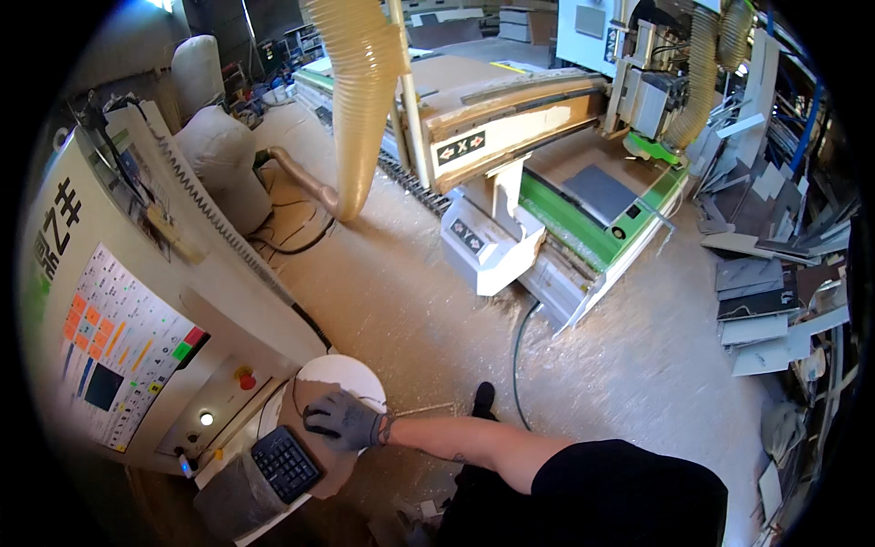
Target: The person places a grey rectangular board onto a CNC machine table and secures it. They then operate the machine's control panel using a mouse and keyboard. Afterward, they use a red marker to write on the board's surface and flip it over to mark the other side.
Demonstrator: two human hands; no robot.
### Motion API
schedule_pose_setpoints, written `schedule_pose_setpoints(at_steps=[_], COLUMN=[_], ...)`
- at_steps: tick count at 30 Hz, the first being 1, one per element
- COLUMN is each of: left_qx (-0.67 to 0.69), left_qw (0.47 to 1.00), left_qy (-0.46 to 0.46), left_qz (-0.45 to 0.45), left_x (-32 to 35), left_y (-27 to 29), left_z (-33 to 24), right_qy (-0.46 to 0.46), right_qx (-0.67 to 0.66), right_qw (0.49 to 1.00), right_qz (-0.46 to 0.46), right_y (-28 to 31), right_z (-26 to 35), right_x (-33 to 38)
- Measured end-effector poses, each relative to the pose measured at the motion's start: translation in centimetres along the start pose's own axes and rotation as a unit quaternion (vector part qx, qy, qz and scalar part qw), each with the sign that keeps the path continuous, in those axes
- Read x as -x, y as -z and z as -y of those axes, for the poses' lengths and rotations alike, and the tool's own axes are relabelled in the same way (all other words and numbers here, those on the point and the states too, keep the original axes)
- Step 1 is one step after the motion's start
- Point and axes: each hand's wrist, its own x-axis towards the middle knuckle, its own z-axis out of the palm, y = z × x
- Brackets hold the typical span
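Observation:
My right hand (342, 420), in a grey work glove, reaches across to the left and lies palm down on a brown board (330, 469). Its fingers curl over what looks like a computer mouse, almost wholly hidden beneath them; a thin dark cable loops off nearby. Beside the hand is a black keyboard (285, 463). To the left stands a pale control cabinet (219, 333) with a lit screen (118, 351) of coloured buttons and a dark square. A red knob (244, 378) sits on its panel. My left hand is out of view.
A router machine with a gantry (519, 128) and green-edged bed (565, 219) stands ahead, a grey sheet (600, 193) on it. A thick ribbed hose (360, 100) hangs near the middle. Board offcuts (756, 292) pile up at right. A dark cable (517, 365) crosses the dusty floor.

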Motion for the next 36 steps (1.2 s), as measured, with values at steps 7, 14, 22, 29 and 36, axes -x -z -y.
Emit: schedule_pose_setpoints(at_steps=[7, 14, 22, 29, 36], left_qx=[0.035, 0.053, 0.064, 0.079, 0.093], left_qw=[0.998, 0.996, 0.994, 0.992, 0.989], left_qy=[0.056, 0.072, 0.087, 0.097, 0.113], left_qz=[-0.008, -0.003, 0.001, -0.003, -0.012], left_x=[-1.7, -2.2, -2.0, -1.8, -0.5], left_y=[-1.1, -1.8, -1.5, -0.6, 0.6], left_z=[-3.7, -5.1, -5.0, -3.6, -2.9], right_qy=[0.006, -0.004, 0.006, 0.007, 0.009], right_qx=[-0.001, 0.022, 0.020, 0.012, 0.014], right_qw=[1.000, 0.999, 1.000, 1.000, 1.000], right_qz=[0.009, 0.023, 0.018, 0.007, 0.018], right_y=[0.9, 1.1, 0.2, 0.8, 0.2], right_z=[0.3, 0.6, 0.2, 0.3, 0.3], right_x=[-0.2, -0.3, 0.0, -0.2, -0.3])
